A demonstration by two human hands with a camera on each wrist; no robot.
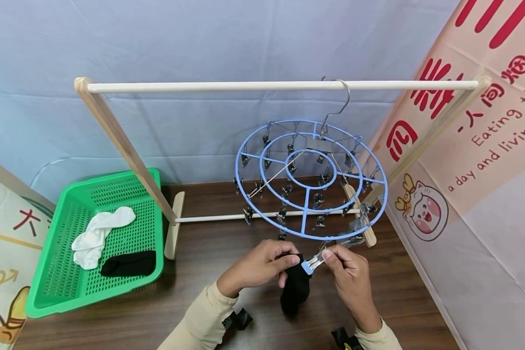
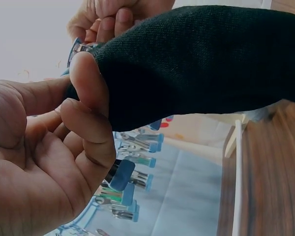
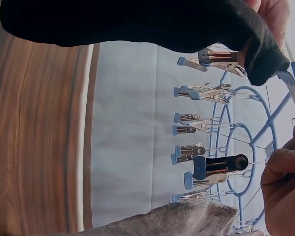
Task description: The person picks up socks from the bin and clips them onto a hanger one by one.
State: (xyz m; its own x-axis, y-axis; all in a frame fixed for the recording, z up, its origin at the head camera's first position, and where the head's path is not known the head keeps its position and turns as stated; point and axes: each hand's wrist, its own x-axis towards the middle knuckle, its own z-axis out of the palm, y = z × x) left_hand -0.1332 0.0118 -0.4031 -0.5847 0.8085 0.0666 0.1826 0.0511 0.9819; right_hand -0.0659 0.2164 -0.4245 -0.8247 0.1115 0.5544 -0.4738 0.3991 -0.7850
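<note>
Black sock (image 1: 295, 292) pinched in my left hand (image 1: 262, 266) | right hand (image 1: 349, 272) pinching clip (image 1: 313, 263) | shallow bite may drop it

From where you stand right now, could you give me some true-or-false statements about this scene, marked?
1. The left hand holds a black sock. True.
2. The right hand holds nothing. False: it pinches a metal clip with blue tips.
3. A white cloth and a black cloth lie in the green basket. True.
4. The round blue hanger lies flat on the table. False: it hangs by its hook from the white bar.
5. In the head view, the green basket is right of the hanger. False: it is on the left.
</note>
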